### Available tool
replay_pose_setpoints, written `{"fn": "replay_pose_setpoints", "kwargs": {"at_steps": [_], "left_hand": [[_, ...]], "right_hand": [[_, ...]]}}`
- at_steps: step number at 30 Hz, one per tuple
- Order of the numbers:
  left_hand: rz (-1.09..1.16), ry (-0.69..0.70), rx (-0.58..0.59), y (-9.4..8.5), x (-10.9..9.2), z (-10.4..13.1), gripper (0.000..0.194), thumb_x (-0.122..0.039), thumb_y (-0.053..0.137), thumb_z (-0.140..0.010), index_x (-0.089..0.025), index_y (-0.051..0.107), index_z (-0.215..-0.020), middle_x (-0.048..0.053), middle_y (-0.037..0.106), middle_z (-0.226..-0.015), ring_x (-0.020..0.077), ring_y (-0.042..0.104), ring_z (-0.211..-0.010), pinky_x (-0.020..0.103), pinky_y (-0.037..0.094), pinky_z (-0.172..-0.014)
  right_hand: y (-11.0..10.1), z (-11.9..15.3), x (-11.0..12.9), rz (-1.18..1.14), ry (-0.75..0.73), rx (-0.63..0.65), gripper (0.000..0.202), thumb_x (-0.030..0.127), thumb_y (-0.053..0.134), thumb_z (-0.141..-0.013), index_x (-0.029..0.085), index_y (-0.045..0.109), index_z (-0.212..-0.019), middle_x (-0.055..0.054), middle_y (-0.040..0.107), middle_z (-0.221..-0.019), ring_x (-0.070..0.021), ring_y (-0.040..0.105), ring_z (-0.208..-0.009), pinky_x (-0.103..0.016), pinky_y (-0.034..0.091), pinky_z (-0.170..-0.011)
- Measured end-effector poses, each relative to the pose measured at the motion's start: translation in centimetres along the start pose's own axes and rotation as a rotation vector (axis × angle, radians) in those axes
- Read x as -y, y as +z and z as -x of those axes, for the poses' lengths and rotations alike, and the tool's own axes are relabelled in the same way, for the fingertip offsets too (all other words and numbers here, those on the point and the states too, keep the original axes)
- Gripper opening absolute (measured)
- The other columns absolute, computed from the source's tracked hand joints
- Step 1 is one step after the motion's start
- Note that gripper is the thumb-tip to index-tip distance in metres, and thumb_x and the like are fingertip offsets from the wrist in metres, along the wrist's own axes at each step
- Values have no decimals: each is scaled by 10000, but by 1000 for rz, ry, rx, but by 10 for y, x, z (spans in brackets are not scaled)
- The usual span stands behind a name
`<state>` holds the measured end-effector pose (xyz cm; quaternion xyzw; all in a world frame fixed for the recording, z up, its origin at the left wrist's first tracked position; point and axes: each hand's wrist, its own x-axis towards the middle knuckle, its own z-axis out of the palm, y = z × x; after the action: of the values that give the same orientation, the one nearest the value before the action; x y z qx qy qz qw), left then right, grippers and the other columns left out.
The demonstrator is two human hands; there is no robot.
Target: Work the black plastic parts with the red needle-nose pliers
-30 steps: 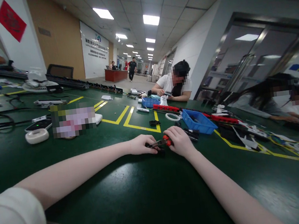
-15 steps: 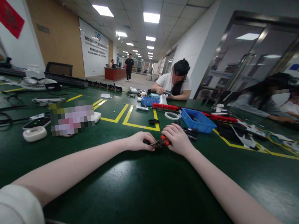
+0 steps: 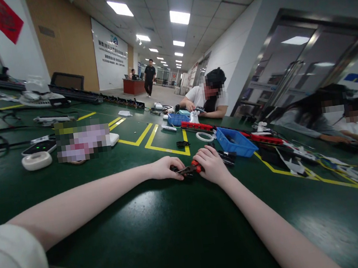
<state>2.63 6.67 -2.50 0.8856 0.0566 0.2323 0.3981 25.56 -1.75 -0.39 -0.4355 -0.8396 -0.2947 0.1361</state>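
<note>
My right hand (image 3: 213,164) is closed around the red handles of a pair of pliers (image 3: 190,168), whose metal jaws point left. At the jaws, my left hand (image 3: 167,168) pinches a small black part (image 3: 174,168), mostly covered by the fingers. Its exact kind cannot be made out. Both hands are low over the green table (image 3: 145,233). Just beyond them lies another small black piece (image 3: 183,144). Several shiny black pieces (image 3: 228,157) lie right of my right hand.
Behind my right hand stands a blue bin (image 3: 235,142) beside a white ring (image 3: 205,137) and a long red strip (image 3: 197,127). A phone (image 3: 84,143) and a white case (image 3: 36,161) lie at left. A co-worker (image 3: 208,95) sits across the table.
The view has shifted slightly, so things on the table appear a little further left. Both hands keep their hold on the pliers and the black part. A person in the background has walked.
</note>
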Motion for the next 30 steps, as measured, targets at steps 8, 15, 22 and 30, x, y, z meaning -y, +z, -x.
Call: {"fn": "replay_pose_setpoints", "kwargs": {"at_steps": [8,15,22,30], "left_hand": [[13,-36,11,-1,-2,1,156,-186,779,-746,-176,765,-901,48,680,-995,182,639,-958,293,457,-922],[2,-68,32,-3,-8,1,162,-205,766,-768,-174,759,-927,52,669,-1029,192,637,-987,310,446,-945],[-25,-50,82,-2,-14,2,212,-246,776,-772,-193,737,-974,43,656,-1052,196,623,-1019,317,436,-958],[-46,-66,47,-1,-15,3,144,-213,729,-813,-181,723,-953,42,649,-1037,186,622,-985,318,439,-937]], "right_hand": [[2,0,-2,-57,31,25,272,139,577,-684,170,606,-953,-102,636,-893,-273,545,-901,-447,402,-948],[3,0,-2,-120,47,33,272,129,558,-696,165,587,-963,-120,638,-945,-266,553,-872,-385,448,-791],[3,-1,-4,-172,32,-1,330,112,556,-680,175,587,-1002,-132,642,-1041,-287,562,-989,-420,441,-886],[8,0,-7,-202,38,-14,326,107,557,-677,169,590,-995,-130,642,-1041,-281,568,-986,-417,451,-892]]}}
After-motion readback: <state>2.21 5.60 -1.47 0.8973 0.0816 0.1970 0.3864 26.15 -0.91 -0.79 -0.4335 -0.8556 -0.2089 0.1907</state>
